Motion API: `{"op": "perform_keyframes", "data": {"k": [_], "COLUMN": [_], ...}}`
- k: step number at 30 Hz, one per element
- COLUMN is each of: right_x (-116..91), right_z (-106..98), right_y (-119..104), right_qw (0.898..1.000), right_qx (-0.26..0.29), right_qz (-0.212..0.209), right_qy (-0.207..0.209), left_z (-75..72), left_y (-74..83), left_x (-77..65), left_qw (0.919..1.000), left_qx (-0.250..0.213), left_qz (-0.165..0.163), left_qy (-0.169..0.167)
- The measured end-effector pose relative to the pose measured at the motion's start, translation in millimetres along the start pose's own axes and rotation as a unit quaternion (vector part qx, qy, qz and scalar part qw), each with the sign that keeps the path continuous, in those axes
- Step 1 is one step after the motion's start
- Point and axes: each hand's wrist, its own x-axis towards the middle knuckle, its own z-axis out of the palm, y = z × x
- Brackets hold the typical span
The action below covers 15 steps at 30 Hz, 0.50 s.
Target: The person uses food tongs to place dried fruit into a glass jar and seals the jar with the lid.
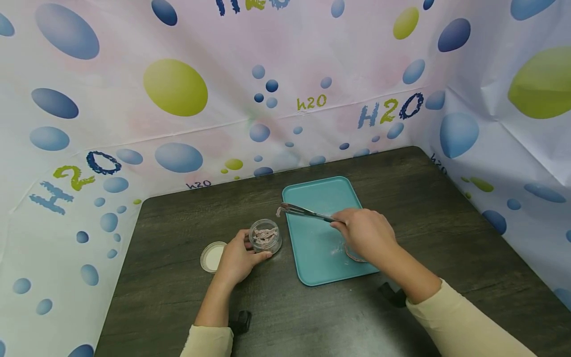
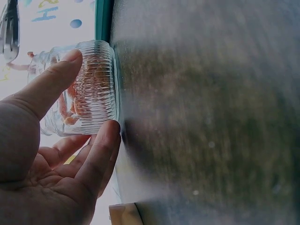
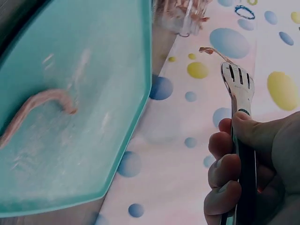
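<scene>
My left hand (image 1: 235,259) grips a ribbed clear glass jar (image 2: 101,77), its thumb along one side and fingers on the other. Pinkish-brown thin strips (image 1: 265,237) lie inside the jar, which stands uncapped on the table. In my right hand (image 1: 369,232) is a pair of metal tongs (image 1: 308,212) with dark handles. One thin strip (image 3: 214,51) hangs from the tongs' slotted tip, above the gap between jar and tray. On the turquoise tray (image 1: 312,263) rests another curved strip (image 3: 42,97), partly hidden by my right hand in the head view.
A round lid (image 1: 213,256) with a pale inside lies left of the jar, beside my left hand. Whitish crumbs dot the tray. The dark wood table (image 1: 178,228) meets a bubble-patterned curtain (image 1: 223,109) at its back and sides.
</scene>
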Motion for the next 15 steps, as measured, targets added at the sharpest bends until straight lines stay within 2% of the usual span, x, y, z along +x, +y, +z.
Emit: {"op": "perform_keyframes", "data": {"k": [8, 15], "right_x": [3, 7], "right_z": [4, 16], "right_y": [-16, -23], "right_qw": [1.000, 0.999], "right_qx": [0.005, -0.002], "right_qz": [-0.010, -0.013], "right_qy": [-0.013, -0.032], "left_z": [0.4, 0.1], "left_y": [0.2, -0.3], "left_x": [0.3, 0.7], "left_qw": [1.0000, 1.0000], "left_qx": [-0.002, 0.001], "left_qz": [0.002, 0.004], "left_qy": [-0.002, -0.003]}}
